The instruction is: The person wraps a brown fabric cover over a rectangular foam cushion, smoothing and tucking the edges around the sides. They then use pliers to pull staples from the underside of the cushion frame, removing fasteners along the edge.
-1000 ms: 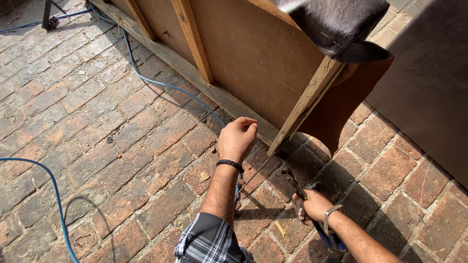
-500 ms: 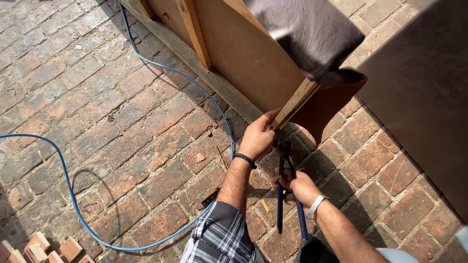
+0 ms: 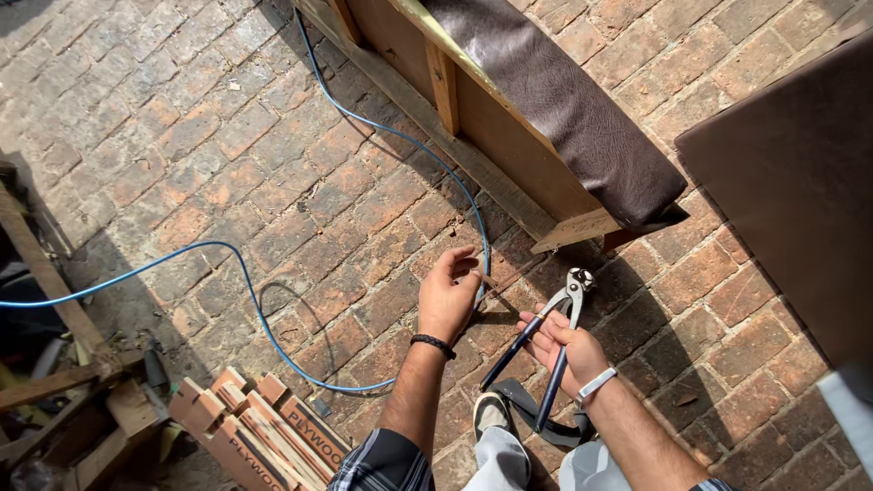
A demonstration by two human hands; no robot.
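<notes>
- Two bare hands work low over a brick floor (image 3: 227, 182), just below the corner of a wooden frame (image 3: 509, 155) covered on one side with dark brown leather (image 3: 564, 109).
- Right hand (image 3: 568, 350) lies palm up, fingers curled loosely around the blue handles of a pair of pincers (image 3: 546, 341); the pincer head points up toward the frame corner and its handles are spread apart.
- Left hand (image 3: 450, 295) has thumb and fingertips pinched together; what it pinches is too small to tell.
- Blue hose (image 3: 245, 273) snakes across the bricks and passes right beside the left hand.
- Stacked wood strips (image 3: 264, 427) lie near the person's left elbow.
</notes>
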